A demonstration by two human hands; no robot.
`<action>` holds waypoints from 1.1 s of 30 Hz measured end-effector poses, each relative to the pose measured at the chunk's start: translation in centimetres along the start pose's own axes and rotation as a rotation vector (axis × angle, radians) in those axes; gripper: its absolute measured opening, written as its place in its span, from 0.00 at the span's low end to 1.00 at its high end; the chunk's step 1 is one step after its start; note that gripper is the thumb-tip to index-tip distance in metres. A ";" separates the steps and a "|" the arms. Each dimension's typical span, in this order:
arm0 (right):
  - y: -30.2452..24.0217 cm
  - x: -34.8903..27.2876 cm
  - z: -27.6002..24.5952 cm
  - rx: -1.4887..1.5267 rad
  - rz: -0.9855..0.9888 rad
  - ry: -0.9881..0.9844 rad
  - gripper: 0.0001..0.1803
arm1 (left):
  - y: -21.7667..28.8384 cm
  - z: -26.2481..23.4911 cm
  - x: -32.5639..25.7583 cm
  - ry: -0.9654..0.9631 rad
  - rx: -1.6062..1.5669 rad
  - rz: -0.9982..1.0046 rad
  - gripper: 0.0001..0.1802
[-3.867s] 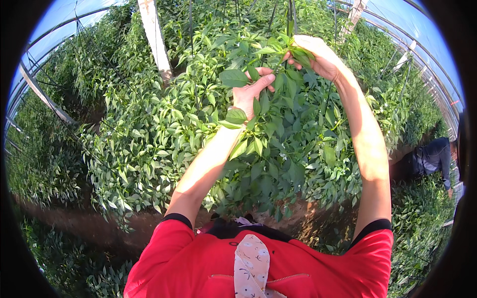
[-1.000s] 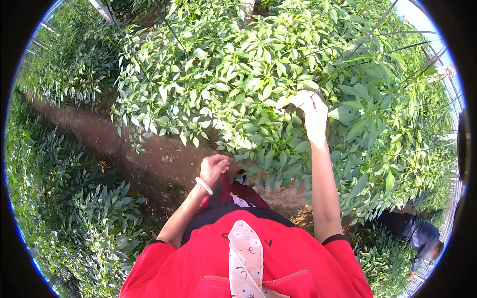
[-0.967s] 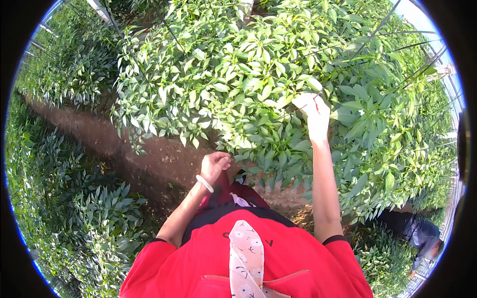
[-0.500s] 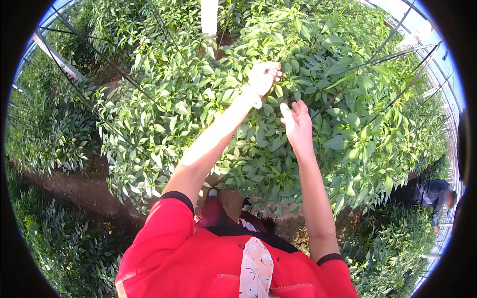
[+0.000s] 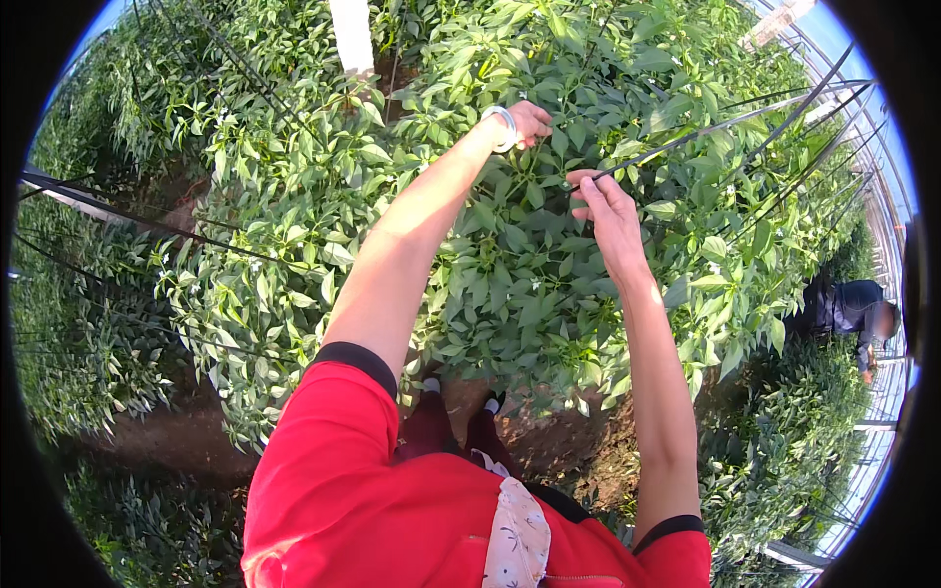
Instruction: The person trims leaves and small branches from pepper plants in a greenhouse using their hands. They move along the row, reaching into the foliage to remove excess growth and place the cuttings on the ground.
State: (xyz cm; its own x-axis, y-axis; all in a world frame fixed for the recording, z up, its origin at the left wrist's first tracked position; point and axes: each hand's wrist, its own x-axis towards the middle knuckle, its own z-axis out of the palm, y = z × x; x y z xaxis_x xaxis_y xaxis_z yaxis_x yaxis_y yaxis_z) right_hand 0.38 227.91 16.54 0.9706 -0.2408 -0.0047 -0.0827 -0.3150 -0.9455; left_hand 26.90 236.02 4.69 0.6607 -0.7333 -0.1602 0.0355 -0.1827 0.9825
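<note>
Leafy green pepper-like plants (image 5: 510, 265) with small white flowers fill the space before me. My left hand (image 5: 530, 123), with a pale bracelet (image 5: 502, 129) at its wrist, reaches in among the upper leaves. Its fingers are curled, and whatever lies in them is hidden. Nearer to me and further right, my right hand (image 5: 612, 218) has its thumb and fingers closed on a thin dark cord (image 5: 676, 144). From there the cord slants up over the foliage toward the right.
A white post (image 5: 351, 37) stands among the plants at the far side. More dark cords cross the left rows. Brown soil (image 5: 181, 441) shows between rows. At the far right a person in dark clothes (image 5: 851, 307) bends near the greenhouse wall.
My right hand has moved slightly right and closed on the cord, where before its fingers were apart. My left hand stays in the leaves, now more curled. The view has shifted.
</note>
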 end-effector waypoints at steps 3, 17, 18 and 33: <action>-0.1 -0.3 0.4 -0.015 -0.073 -0.048 0.17 | 1.4 0.4 -2.4 -0.161 0.072 0.012 0.26; 0.6 -4.2 -0.6 0.085 -0.050 -0.100 0.19 | 2.3 4.2 -0.3 0.581 0.586 0.091 0.12; 1.0 -4.5 -0.9 0.083 -0.048 -0.092 0.19 | 2.2 3.7 0.2 0.527 0.639 0.049 0.17; 1.2 -4.2 -0.7 0.126 -0.039 -0.091 0.19 | -0.8 2.2 3.1 0.545 0.654 -0.064 0.10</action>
State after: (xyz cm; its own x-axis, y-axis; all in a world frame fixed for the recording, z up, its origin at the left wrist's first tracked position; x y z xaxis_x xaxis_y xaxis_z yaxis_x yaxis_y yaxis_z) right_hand -3.99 227.92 15.63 0.9895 -0.1444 0.0084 -0.0214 -0.2036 -0.9788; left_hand 27.31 232.47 3.16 0.9467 -0.3216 0.0188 -0.2438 -0.6773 0.6942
